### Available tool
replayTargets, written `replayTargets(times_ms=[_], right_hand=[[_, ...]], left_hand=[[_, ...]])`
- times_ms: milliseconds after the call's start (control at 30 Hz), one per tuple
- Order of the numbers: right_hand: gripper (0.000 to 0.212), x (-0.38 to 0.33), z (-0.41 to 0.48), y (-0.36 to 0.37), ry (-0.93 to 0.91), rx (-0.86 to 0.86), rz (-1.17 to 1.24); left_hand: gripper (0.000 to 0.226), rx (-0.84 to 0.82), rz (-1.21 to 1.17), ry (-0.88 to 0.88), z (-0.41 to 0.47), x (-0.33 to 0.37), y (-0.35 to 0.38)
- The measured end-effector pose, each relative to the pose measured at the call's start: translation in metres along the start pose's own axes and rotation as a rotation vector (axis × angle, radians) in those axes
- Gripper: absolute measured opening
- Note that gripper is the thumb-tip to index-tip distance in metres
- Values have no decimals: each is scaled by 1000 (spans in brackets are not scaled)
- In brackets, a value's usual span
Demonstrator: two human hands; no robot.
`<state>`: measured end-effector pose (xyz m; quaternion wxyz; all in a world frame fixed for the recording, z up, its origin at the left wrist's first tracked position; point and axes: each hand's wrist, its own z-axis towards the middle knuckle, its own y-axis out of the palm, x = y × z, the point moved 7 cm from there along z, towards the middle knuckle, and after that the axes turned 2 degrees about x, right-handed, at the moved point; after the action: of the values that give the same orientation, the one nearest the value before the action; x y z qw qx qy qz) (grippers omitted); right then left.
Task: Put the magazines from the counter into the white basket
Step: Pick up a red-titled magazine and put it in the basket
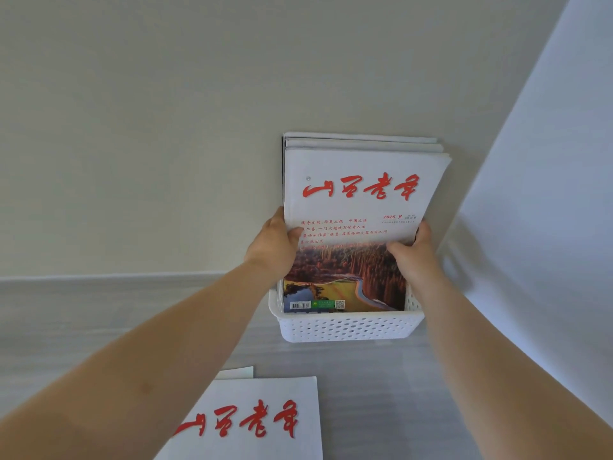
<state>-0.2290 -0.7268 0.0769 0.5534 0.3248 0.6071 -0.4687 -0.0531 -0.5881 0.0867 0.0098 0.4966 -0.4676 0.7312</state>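
Note:
A white perforated basket stands on the grey counter against the wall. Several magazines stand upright in it; the front magazine has a white cover with red calligraphy and an autumn landscape photo. My left hand grips the left edge of the standing magazines, thumb on the front cover. My right hand grips their right edge, fingers on the front cover. Another magazine with the same red title lies flat on the counter near me, with a further one peeking out beneath its top edge.
The grey counter runs left from the basket. A plain pale wall rises behind it, and a white side wall closes in on the right, close to the basket.

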Motion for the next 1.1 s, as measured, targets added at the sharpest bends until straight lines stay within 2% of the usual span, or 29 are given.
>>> replayTargets(times_ms=[200, 367, 500, 600, 700, 800, 867, 933, 1033, 1100], right_hand=[[58, -6, -25, -13, -52, 60, -29], [65, -7, -81, -16, -86, 46, -130], [65, 11, -153, 3, -112, -63, -300], [62, 35, -219, 27, -94, -188, -464], [66, 62, -278, 48, -87, -300, -612], [71, 84, -332, 65, -92, -435, -815], [70, 85, -360, 69, -168, -416, -1013], [58, 77, -374, 68, -241, -364, -1124], [48, 77, -382, 68, -289, -405, -1195], [46, 77, -380, 66, -303, -363, -1228]], left_hand=[[62, -13, -22, -62, -20, -16, -12], [50, 31, -83, -61, -69, -40, -46], [34, 15, -95, -128, -134, -83, -72], [32, -35, -43, -224, -191, -128, -83], [48, -108, -26, -328, -242, -169, -83], [64, -234, -16, -357, -275, -192, -72], [68, -307, 82, -315, -284, -195, -64], [69, -321, 168, -260, -286, -191, -61], [67, -328, 218, -227, -285, -184, -54], [65, -301, 142, -274, -283, -181, -52]])
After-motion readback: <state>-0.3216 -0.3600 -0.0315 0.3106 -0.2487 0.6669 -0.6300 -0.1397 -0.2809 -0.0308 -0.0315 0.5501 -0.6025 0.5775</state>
